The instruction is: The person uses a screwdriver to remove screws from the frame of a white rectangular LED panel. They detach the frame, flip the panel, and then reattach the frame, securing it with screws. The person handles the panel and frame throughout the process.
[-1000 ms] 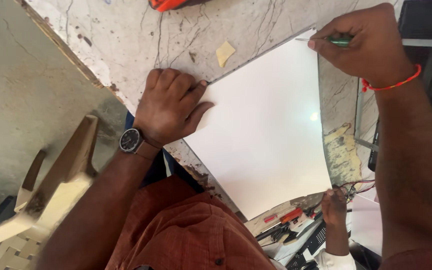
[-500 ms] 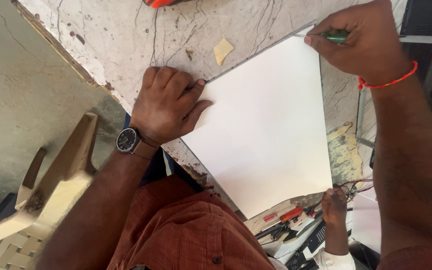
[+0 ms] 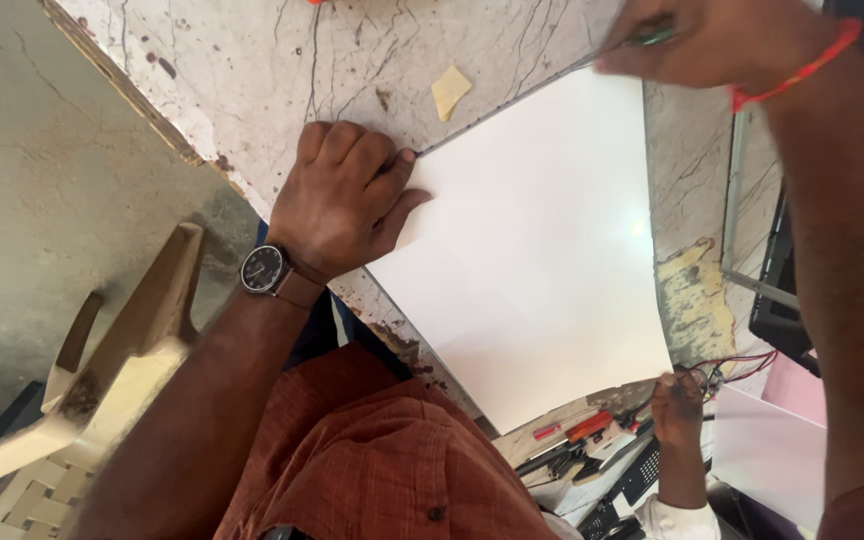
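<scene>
A large white sheet [image 3: 542,260] lies flat on a cracked marble tabletop [image 3: 282,70]. My left hand [image 3: 342,200], with a wristwatch on the wrist, presses palm-down on the sheet's near-left corner at the table's edge. My right hand [image 3: 712,40], with a red thread on the wrist, is at the sheet's far corner at the top of the view. It grips a thin green pen-like tool [image 3: 652,38] whose tip touches the sheet's edge. This hand is motion-blurred and partly cut off by the frame.
A small yellow paper scrap [image 3: 450,90] lies on the marble beyond the sheet. A beige plastic chair [image 3: 102,370] stands at the lower left. Another person's hand [image 3: 677,410] works among wires and small tools [image 3: 582,440] at the lower right. A dark screen [image 3: 787,290] stands at the right.
My right hand has slid further along the sheet's far edge toward the top of the view with the green tool. My left hand stays pressed on the corner.
</scene>
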